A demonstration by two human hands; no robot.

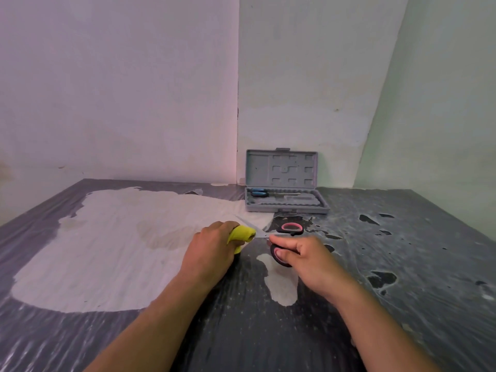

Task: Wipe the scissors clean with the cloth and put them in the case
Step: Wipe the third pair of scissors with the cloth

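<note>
My right hand [303,260] holds a pair of scissors [291,230] with black and pink handles, spread open, above the table. One handle loop sits under my thumb, the other sticks out beyond my fingers. My left hand [212,251] grips a yellow cloth [241,234], wrapped around one blade near the pivot. A second blade tip points up and left past the cloth. The grey case [284,208] stands open at the back by the wall, its lid upright. Blue-handled scissors [259,193] lie inside it.
The table top [402,251] is covered in dark worn film, with a large pale bare patch [115,251] on the left half. Walls close the back and the right side.
</note>
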